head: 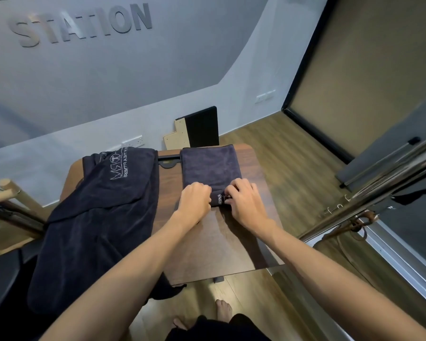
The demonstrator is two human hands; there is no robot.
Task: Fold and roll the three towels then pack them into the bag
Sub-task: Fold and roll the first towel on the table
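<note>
two bare hands work at the near end of a folded towel (210,168) on the wooden counter (221,239). left hand (193,199) and right hand (244,204) both have fingers (231,190) curled down, gripping the towel's rolled near edge, where small white stitching shows between them. this dark, soft, narrow rectangle runs away toward the counter's far edge. left of it, more dark towels (96,217) with a white logo lie heaped, draping off the counter's left side; i cannot tell how many.
</note>
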